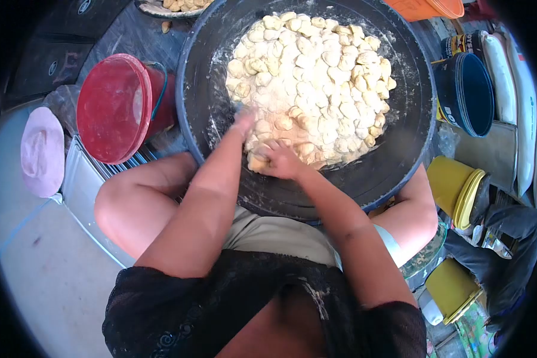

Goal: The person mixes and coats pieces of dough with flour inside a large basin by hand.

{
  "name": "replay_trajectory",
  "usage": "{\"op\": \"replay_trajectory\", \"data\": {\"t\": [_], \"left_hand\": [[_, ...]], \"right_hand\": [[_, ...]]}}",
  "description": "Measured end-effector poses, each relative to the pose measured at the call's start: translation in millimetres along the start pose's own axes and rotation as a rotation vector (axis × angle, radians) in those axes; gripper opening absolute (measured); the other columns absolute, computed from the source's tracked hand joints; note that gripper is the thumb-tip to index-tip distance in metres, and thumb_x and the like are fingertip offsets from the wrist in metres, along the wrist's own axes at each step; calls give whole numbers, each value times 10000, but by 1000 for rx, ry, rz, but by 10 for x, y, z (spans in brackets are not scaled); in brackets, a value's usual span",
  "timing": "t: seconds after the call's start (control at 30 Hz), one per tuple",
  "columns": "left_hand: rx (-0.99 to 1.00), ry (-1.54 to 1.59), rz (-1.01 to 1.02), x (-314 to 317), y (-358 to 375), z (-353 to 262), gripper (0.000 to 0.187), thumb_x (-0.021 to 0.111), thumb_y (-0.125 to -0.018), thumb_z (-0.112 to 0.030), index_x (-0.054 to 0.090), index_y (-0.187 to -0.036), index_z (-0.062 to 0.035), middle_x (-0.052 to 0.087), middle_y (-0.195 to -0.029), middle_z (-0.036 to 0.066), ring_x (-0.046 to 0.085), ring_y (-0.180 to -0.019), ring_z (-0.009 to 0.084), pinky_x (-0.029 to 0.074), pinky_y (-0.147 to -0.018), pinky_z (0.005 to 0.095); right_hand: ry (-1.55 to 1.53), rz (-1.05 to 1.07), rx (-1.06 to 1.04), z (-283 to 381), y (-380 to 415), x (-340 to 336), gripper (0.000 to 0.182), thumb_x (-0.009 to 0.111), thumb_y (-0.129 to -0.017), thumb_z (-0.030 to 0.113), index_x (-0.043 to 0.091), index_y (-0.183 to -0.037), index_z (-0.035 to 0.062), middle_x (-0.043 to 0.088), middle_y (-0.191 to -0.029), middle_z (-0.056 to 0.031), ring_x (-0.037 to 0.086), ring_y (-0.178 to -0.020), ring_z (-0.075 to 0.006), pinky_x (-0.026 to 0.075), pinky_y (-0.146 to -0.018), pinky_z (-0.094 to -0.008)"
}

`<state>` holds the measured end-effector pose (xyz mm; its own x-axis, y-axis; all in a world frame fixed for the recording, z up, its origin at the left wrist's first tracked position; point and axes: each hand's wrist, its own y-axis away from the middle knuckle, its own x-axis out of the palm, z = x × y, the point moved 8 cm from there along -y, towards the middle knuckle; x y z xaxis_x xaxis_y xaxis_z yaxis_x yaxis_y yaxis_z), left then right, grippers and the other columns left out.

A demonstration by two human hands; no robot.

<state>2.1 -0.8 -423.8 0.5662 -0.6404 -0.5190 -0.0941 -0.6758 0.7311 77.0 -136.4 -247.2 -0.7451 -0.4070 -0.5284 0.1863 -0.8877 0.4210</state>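
Many pale, powder-dusted lumps (316, 77) heaped in a round black tub (411, 77), upper centre of frame | left hand (244, 121) blurred at heap's left edge, grip cannot be told | right hand (282, 161) bent over one lump (258, 163), heap's lower left, hold unclear | red bucket (110, 107), upper left | pink hat (43, 152), far left

Pink hat (42, 149), dark blue bucket (476, 95).

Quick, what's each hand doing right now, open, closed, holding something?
Left hand: blurred, at the edge of the pale lumps; open or closed cannot be told.
Right hand: curled against one pale lump; whether it grips it cannot be told.
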Motion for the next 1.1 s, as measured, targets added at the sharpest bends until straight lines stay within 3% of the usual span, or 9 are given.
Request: {"op": "replay_trajectory", "data": {"t": [0.1, 0.2, 0.27, 0.43, 0.63, 0.8, 0.87, 0.97, 1.1], "left_hand": [[-78, -336, 342, -28, 1170, -567, 1029, 614, -848, -505, -49, -1489, -48, 292, -1459, 264, 489, -1212, 355, 504, -911, 379], [69, -510, 637, 17, 1275, -731, 1015, 607, -835, -545, 8, -1495, -58, 470, -1324, 276, 603, -1050, 315, 564, -745, 353], [-31, -443, 718, -162, 939, -859, 740, 688, -783, -515, 505, -1316, -37, 691, -877, 180, 643, -613, 253, 513, -543, 317], [60, 21, 260, -124, -329, -259, 663, 625, -819, -564, 586, -1239, -52, 634, -1149, 151, 633, -950, 249, 502, -785, 379], [-168, -86, 828, 109, 750, -318, 913, 464, -780, -774, 369, -1441, -151, 350, -1474, 140, 326, -1340, 267, 295, -1065, 431], [-218, 171, 797, 122, 1001, -386, 886, 374, -827, -765, 400, -1406, -95, 392, -1444, 133, 379, -1305, 261, 347, -1031, 441], [-379, 417, 402, -216, 794, -369, 840, 385, -853, -729, 459, -1354, -60, 487, -1365, 148, 475, -1226, 269, 402, -990, 444], [-315, 644, 870, 361, 346, -105, 764, 392, -876, -690, 561, -1230, -34, 619, -1169, 135, 600, -1036, 242, 487, -890, 427], [-343, 332, 826, 108, 889, -224, 596, 609, -839, -556, 626, -1136, -39, 660, -1098, 90, 640, -905, 170, 521, -822, 332]], "right_hand": [[-1028, 242, 290, -681, 540, -75, 506, 636, -846, 426, 580, -1191, 61, 578, -1190, -122, 584, -1003, -288, 485, -833, -403], [-1007, 81, 939, -1483, 1251, -254, 661, 621, -843, 488, 464, -1353, 98, 571, -1217, -150, 570, -1069, -270, 464, -902, -392], [-830, 92, 1112, -1894, 1385, -26, 715, 583, -850, 538, 421, -1380, 86, 560, -1237, -184, 570, -1093, -313, 457, -924, -403], [-1016, -457, 1089, -1082, 553, 769, 1021, 609, -765, 652, 255, -1446, -21, 314, -1463, -236, 309, -1345, -348, 245, -1109, -396], [-1280, -10, 923, -921, 834, 167, 727, 437, -898, 589, 467, -1287, -25, 541, -1235, -183, 611, -901, -278, 538, -741, -395], [-2067, -559, 641, -961, 504, 512, 718, 394, -893, 629, 497, -1265, 24, 576, -1135, -195, 601, -863, -295, 533, -765, -390], [-1955, -510, 689, -894, 89, 880, 575, 373, -929, 587, 525, -1167, 87, 571, -1018, -111, 546, -891, -285, 453, -848, -449], [-1912, -261, 799, -8, -38, 303, 558, 514, -920, 493, 454, -1311, 100, 508, -1295, -139, 547, -1039, -293, 442, -884, -477], [-701, -215, 660, -649, 213, -471, 616, 608, -873, 438, 438, -1330, 62, 373, -1401, -230, 498, -1157, -371, 428, -924, -539]]}}
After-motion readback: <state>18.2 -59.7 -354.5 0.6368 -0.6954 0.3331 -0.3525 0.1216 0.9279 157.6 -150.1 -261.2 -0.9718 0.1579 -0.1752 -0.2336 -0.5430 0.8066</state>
